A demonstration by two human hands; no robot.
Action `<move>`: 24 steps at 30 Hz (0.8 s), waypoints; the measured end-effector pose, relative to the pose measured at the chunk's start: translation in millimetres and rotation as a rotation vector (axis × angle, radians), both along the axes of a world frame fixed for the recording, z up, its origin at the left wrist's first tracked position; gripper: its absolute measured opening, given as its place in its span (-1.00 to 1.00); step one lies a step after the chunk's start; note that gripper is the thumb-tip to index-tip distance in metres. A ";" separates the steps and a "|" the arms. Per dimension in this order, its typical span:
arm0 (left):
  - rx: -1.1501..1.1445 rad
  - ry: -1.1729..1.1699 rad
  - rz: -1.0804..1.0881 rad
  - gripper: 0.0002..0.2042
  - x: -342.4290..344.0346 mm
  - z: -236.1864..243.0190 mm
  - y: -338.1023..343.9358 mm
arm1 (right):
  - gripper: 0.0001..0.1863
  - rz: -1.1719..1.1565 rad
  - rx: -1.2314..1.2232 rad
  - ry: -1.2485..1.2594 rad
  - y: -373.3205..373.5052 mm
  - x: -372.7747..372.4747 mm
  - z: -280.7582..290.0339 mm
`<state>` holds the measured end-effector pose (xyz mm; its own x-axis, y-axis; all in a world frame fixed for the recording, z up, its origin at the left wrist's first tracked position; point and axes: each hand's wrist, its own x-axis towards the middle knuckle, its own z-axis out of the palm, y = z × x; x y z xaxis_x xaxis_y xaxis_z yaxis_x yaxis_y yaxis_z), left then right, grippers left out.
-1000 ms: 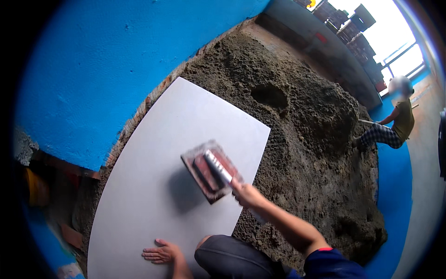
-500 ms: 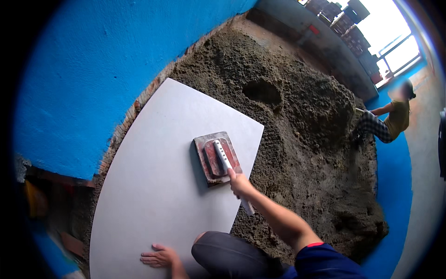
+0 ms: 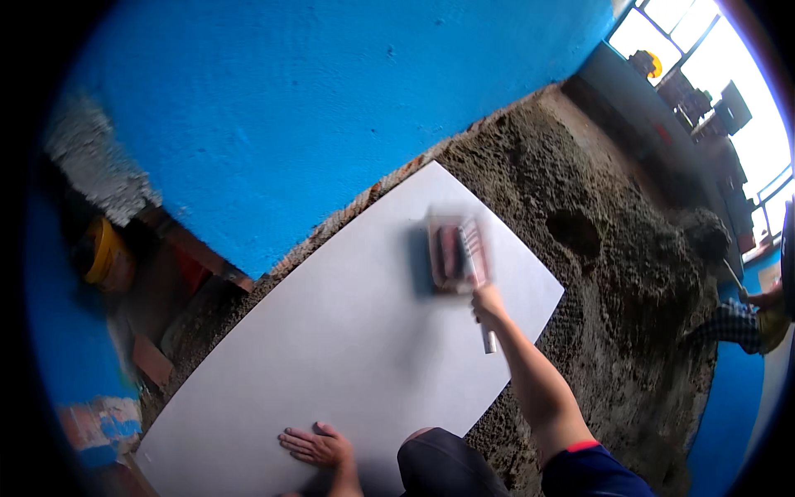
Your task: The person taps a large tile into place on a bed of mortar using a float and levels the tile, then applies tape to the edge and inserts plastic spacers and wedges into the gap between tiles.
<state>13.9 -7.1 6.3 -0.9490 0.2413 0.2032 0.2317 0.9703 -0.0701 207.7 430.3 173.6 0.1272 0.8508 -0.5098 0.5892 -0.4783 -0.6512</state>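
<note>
My right hand (image 3: 487, 305) grips the pale perforated handle of a square tamper (image 3: 454, 251), which is blurred above the upper part of a large white tile (image 3: 356, 331); I cannot tell whether it touches the tile. My left hand (image 3: 319, 447) lies flat, fingers spread, on the tile's lower part. My bent knee (image 3: 439, 464) is at the tile's near right edge. The tile sits on rough grey mortar (image 3: 629, 373) along the base of a blue wall (image 3: 348, 124).
A co-worker (image 3: 754, 327) crouches at right, holding a long-handled tool (image 3: 733, 273) by the mortar heap. A yellow bucket (image 3: 112, 253) and brick pieces (image 3: 153, 360) lie in the gap at left. Stacked dark objects (image 3: 712, 116) stand before the bright windows at upper right.
The view has turned left, so the scene has shifted right. My right hand has moved the tamper toward the tile's far corner. The co-worker's tool head now shows at the mortar heap.
</note>
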 end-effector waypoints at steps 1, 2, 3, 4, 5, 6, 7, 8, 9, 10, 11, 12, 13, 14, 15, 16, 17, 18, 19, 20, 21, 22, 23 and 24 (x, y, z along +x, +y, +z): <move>0.026 0.021 -0.016 -0.19 1.5 2.7 -0.3 | -0.41 0.039 -0.100 -0.031 8.4 -10.4 -9.4; 0.037 0.020 -0.030 -0.18 -1.8 5.6 2.9 | -0.41 0.057 -0.124 -0.026 16.4 -22.5 -9.9; 0.038 0.010 -0.034 -0.18 -1.2 10.0 1.8 | -0.39 0.074 -0.134 0.051 27.0 -18.4 3.5; 0.044 -0.031 -0.001 -0.18 -1.6 12.6 5.8 | -0.38 0.091 -0.124 0.092 45.8 -22.2 26.5; 0.027 -0.126 0.031 -0.18 -1.8 16.7 5.9 | -0.33 0.242 -0.062 0.070 55.5 -11.4 56.9; 0.062 -0.066 -0.009 -0.18 -2.9 20.2 8.1 | -0.39 0.194 -0.091 0.158 58.6 -4.8 82.9; 0.079 -0.068 -0.030 -0.18 -2.8 23.0 9.5 | -0.39 0.131 -0.074 0.170 60.3 7.9 110.6; 0.102 -0.044 -0.044 -0.18 -1.2 26.1 8.9 | -0.39 0.124 0.011 0.295 54.5 22.6 133.4; 0.083 -0.099 -0.031 -0.18 -0.7 28.2 8.9 | -0.39 0.134 0.147 0.337 45.3 32.6 147.6; 0.082 -0.123 -0.031 -0.19 0.0 30.0 9.1 | -0.37 0.217 0.358 0.412 29.5 40.0 150.3; 0.076 -0.117 -0.047 -0.19 0.6 31.7 8.7 | -0.35 0.210 0.524 0.440 9.3 41.0 140.7; 0.061 -0.140 -0.042 -0.19 0.2 32.7 9.2 | -0.32 0.187 0.632 0.419 -11.7 40.0 124.7; 0.046 -0.132 -0.046 -0.19 1.0 33.7 8.6 | -0.37 0.125 0.714 0.224 -34.9 32.8 98.7; 0.044 -0.119 -0.054 -0.19 -0.2 34.0 9.5 | -0.42 0.070 0.599 0.355 -59.9 22.9 69.3; 0.028 -0.106 -0.058 -0.20 0.3 34.5 9.6 | -0.45 0.214 0.460 0.006 -78.3 10.4 41.0; 0.063 -0.083 -0.054 -0.20 -1.0 34.9 10.4 | -0.49 0.174 0.036 -0.004 -91.4 -6.7 15.0; 0.081 -0.070 -0.065 -0.21 -1.1 35.0 11.4 | -0.47 0.238 -0.106 -0.025 -90.7 -16.3 3.1; 0.107 -0.065 -0.059 -0.21 -2.1 35.6 11.9 | -0.44 0.228 -0.324 -0.160 -86.2 -30.5 -3.1; 0.144 -0.066 -0.056 -0.21 -3.0 35.3 14.0 | -0.42 0.269 -0.276 -0.043 -77.2 -37.6 3.4; 0.150 -0.109 -0.048 -0.20 -1.5 36.0 13.5 | -0.39 0.253 -0.262 -0.073 -67.6 -41.0 19.5; 0.161 -0.143 -0.028 -0.19 -2.0 35.4 14.8 | -0.39 0.316 -0.299 0.046 -60.1 -42.7 41.9; 0.162 -0.153 -0.016 -0.19 -1.0 36.5 14.2 | -0.39 0.319 -0.284 0.090 -58.9 -39.5 69.5; 0.189 -0.235 0.027 -0.17 -0.8 36.3 15.1 | -0.38 0.348 -0.256 0.116 -61.3 -33.3 97.9; 0.205 -0.267 0.041 -0.16 -0.3 37.7 14.9 | -0.37 0.387 -0.193 0.208 -69.5 -27.4 122.9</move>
